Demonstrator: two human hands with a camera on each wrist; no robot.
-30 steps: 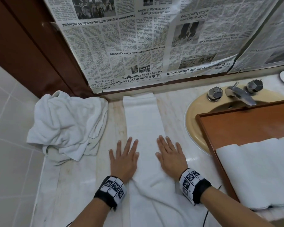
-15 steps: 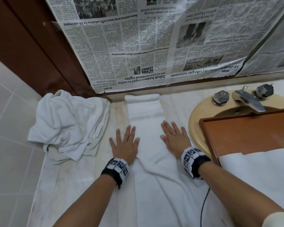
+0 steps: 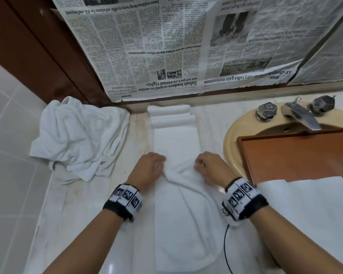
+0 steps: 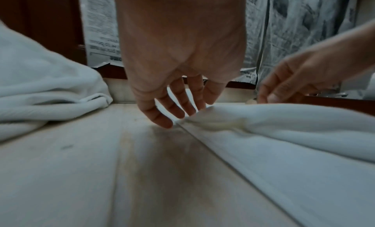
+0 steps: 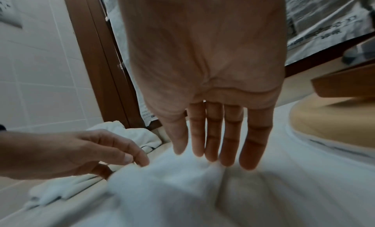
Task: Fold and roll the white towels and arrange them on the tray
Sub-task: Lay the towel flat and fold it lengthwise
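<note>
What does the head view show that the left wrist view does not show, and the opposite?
Only the head view shows the wooden tray, the taps, the sink and the long towel's far end.

Only the left wrist view shows the left hand's fingers from below, straight, reaching the towel's edge.

Both show the left hand, the right hand, the crumpled towel and the newspaper.

wooden tray (image 3: 297, 155) cut off right, rolled towels (image 3: 309, 204) partly out of frame
</note>
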